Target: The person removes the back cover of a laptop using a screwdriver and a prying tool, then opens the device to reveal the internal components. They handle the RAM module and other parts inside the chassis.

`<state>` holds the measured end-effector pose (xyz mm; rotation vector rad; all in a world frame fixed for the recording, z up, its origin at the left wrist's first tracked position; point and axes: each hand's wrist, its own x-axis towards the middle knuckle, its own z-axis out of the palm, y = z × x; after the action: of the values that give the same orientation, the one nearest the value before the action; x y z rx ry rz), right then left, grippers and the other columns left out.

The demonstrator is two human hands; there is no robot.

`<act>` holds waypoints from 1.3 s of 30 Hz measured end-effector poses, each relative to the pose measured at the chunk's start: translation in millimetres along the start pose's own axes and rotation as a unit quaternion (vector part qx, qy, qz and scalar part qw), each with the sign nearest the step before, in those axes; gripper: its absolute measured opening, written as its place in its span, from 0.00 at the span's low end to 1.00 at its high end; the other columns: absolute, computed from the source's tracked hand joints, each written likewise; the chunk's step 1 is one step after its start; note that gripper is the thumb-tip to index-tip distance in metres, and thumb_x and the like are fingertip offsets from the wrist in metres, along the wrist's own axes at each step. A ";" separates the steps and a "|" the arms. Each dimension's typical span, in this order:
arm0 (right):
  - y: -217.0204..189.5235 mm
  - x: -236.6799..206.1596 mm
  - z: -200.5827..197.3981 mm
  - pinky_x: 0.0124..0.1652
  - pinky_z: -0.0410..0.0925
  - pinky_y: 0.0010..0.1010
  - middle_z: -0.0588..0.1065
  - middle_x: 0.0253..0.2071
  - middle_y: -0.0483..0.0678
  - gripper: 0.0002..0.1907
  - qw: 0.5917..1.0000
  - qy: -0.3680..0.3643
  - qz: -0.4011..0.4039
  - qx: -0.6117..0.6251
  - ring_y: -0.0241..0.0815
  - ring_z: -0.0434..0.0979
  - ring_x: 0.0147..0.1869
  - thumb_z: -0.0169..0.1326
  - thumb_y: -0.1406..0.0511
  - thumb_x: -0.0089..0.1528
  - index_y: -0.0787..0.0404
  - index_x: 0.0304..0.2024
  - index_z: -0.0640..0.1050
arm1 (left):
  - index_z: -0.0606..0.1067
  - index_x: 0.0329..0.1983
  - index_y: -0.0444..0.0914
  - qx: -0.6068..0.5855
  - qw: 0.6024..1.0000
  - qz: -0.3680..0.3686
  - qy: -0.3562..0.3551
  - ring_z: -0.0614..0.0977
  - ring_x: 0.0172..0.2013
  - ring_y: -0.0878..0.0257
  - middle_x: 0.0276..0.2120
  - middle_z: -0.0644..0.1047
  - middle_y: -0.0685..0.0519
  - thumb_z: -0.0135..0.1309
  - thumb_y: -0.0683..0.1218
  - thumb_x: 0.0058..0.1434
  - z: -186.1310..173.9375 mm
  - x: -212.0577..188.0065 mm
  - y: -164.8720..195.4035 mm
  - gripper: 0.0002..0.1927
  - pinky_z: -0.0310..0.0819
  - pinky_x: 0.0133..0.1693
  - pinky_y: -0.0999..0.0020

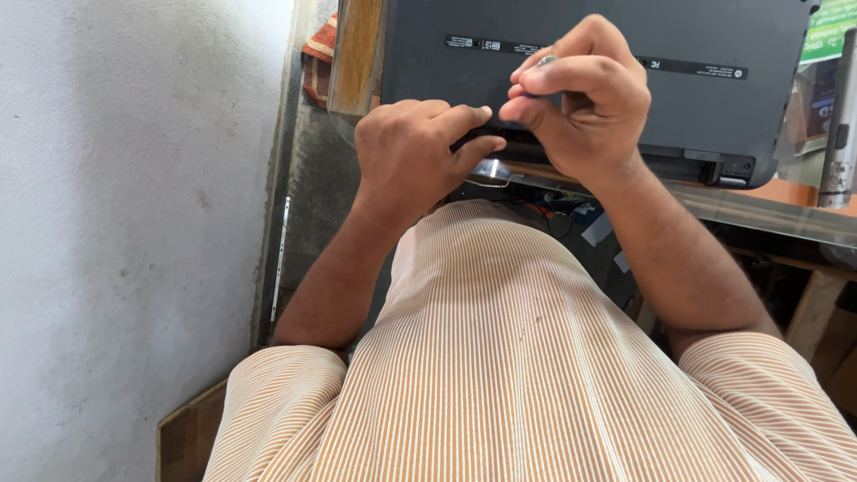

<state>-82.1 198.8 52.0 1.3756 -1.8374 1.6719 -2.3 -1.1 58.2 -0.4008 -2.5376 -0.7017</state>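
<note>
The left hand (412, 153) was curled almost closed, knuckles up, with its thumb and fingertips pressed against a small dark part (486, 140) at the near edge of a dark grey laptop (714, 116); the grip itself was partly hidden, so how firmly the part was held could not be told. The right hand (585, 98) sat just beside the left and slightly above it, the two hands touching at the fingertips; its thumb and forefinger were pinched together on a small object (544, 62) of which only a greyish tip showed, and its kind could not be told; the remaining fingers were folded loosely into the palm.

The laptop lay closed, underside up, directly beyond both hands, on a glass tabletop (786, 219); a thin black label strip (696, 67) ran across the casing just beyond the right hand. A bright metal piece (489, 171) showed immediately below the left hand at the laptop's near edge. Coloured wires (558, 203) lay under the glass, below the right wrist. A grey metal cylinder (839, 125) stood well to the right of the right hand; a whitewashed wall (125, 223) stood to the left of the left forearm. An orange-and-white striped shirt (500, 357) filled the area nearest the camera.
</note>
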 end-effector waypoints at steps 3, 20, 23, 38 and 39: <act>-4.3 3.5 -0.4 0.51 0.80 0.33 0.79 0.47 0.53 0.14 0.998 -0.012 0.044 0.045 0.45 0.84 0.49 0.59 0.73 0.69 0.63 0.56 0.72 | 0.83 0.32 0.45 0.027 0.999 -0.018 0.013 0.76 0.19 0.64 0.17 0.75 0.58 0.64 0.70 0.53 6.2 3.6 1.7 0.25 0.65 0.24 0.65; -2.2 7.2 -0.4 0.52 0.78 0.38 0.74 0.42 0.50 0.12 0.999 0.022 -0.009 0.028 0.45 0.82 0.42 0.64 0.73 0.67 0.59 0.48 0.75 | 0.82 0.33 0.45 0.026 0.999 0.003 0.039 0.76 0.21 0.65 0.20 0.75 0.60 0.68 0.65 0.52 7.8 3.7 0.0 0.21 0.65 0.26 0.66; -2.6 5.5 -2.2 0.62 0.77 0.37 0.78 0.52 0.52 0.14 0.972 0.016 0.135 0.191 0.42 0.84 0.54 0.55 0.66 0.72 0.57 0.59 0.69 | 0.83 0.34 0.45 0.030 0.999 0.001 0.033 0.75 0.20 0.65 0.19 0.74 0.60 0.69 0.65 0.51 7.6 3.7 -0.3 0.21 0.64 0.25 0.66; -0.7 8.2 -1.1 0.44 0.80 0.31 0.74 0.44 0.55 0.19 0.999 0.002 -0.051 -0.016 0.45 0.82 0.42 0.64 0.75 0.64 0.61 0.55 0.73 | 0.83 0.35 0.45 0.030 0.999 0.010 0.035 0.73 0.20 0.66 0.18 0.73 0.61 0.68 0.66 0.53 11.3 -0.8 -5.1 0.21 0.63 0.25 0.66; -0.3 7.1 -1.2 0.47 0.80 0.31 0.75 0.47 0.55 0.21 1.000 -0.009 -0.021 0.018 0.45 0.82 0.46 0.60 0.75 0.68 0.64 0.60 0.69 | 0.83 0.35 0.45 0.030 0.999 0.009 0.030 0.73 0.19 0.67 0.18 0.73 0.61 0.67 0.66 0.53 11.3 -1.2 -5.4 0.22 0.62 0.25 0.66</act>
<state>-85.7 196.7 57.8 1.4381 -1.7820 1.6857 -7.5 0.5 46.9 -0.3757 -2.4896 -0.6193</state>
